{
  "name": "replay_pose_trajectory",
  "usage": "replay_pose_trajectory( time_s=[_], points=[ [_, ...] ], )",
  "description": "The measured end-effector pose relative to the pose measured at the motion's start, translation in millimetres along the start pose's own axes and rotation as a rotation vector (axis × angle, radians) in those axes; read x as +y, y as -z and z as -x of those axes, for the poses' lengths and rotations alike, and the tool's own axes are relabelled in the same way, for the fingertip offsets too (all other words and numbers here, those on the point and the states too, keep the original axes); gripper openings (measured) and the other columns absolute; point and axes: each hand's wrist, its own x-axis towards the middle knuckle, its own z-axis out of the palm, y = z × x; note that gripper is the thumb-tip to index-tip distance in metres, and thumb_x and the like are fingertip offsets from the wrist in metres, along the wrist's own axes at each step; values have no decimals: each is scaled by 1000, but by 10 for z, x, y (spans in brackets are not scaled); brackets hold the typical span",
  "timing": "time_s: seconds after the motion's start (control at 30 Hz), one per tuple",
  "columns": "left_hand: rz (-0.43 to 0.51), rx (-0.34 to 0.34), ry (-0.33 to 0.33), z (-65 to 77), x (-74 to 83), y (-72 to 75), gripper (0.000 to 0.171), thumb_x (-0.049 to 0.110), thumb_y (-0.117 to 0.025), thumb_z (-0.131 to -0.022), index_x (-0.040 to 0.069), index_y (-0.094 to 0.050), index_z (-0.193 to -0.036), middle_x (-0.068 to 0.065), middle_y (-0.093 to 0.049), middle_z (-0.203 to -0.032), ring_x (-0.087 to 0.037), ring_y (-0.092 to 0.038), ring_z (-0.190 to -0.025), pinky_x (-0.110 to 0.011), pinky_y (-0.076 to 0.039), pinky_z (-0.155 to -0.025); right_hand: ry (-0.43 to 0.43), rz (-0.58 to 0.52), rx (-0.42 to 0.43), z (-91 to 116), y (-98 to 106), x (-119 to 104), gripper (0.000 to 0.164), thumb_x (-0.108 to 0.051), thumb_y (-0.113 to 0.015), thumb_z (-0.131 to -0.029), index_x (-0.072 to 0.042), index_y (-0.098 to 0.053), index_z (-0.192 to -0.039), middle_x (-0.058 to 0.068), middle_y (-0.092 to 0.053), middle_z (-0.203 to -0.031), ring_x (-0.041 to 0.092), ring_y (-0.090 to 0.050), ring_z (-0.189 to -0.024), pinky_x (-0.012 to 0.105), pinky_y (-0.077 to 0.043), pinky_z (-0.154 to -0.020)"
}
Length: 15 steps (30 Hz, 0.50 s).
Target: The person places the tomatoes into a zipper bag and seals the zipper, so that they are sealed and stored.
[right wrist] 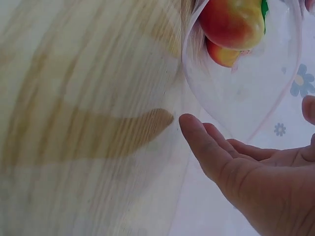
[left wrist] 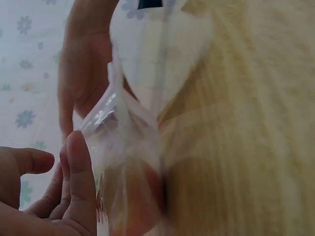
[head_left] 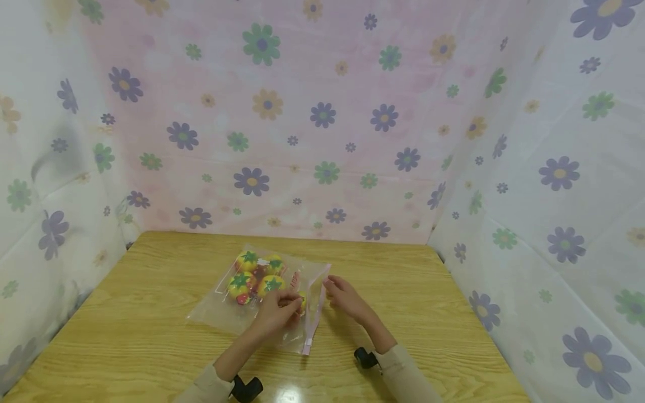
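Note:
A clear plastic zip bag lies on the table, its pink-edged mouth gaping to the right. Inside are several yellow-and-red toy fruits with green leaf tops; one fruit sits close to the mouth. My left hand is over the bag beside that fruit. In the left wrist view its fingers lie straight along the film, thumb apart. At the far end of the mouth is my right hand. The right wrist view shows its extended fingertips right at the rim, with the thumb apart.
The wood-grain table extends around the bag. Flower-printed cloth walls off the back and both sides. A pink slider is at the near end of the bag's mouth. Black wrist cameras are strapped at both sleeves.

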Motion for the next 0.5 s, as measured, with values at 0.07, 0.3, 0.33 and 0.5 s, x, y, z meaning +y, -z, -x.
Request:
replay_pose_trajectory(
  time_s=[0.07,0.3,0.33,0.5],
  points=[
    [-27,-44,-9,39,-37,3,26,14,-60,-104,-12,-66,-106,-15,-70,-82,-13,-66,-62,-28,-58,-54,2,-12,-19,-19,-21,-19,60,-30,-39,-112,13,-27,-153,36,-41,-149,50,-53,-129,58,-50,-102],
    [-10,-230,114,181,-105,0,33,20,-56,-106,-9,-70,-97,-5,-70,-76,-10,-66,-60,-27,-59,-56,11,-99,-62,-88,-62,-34,66,-35,-42,-111,6,-19,-157,35,-45,-144,49,-58,-123,56,-50,-103],
    [-4,-258,130,199,-109,-6,34,20,-55,-106,-9,-70,-97,-4,-70,-76,-10,-66,-60,-26,-59,-56,3,-96,-54,-95,-68,-34,67,-36,-43,-111,6,-19,-157,35,-46,-143,49,-59,-122,56,-50,-102],
    [9,-344,153,262,-123,-27,33,16,-53,-107,-10,-70,-96,-5,-71,-76,-10,-66,-61,-24,-58,-56,-2,-76,-12,-139,-97,-30,65,-31,-51,-108,5,-25,-155,34,-51,-136,48,-63,-115,54,-54,-97]
  ],
)
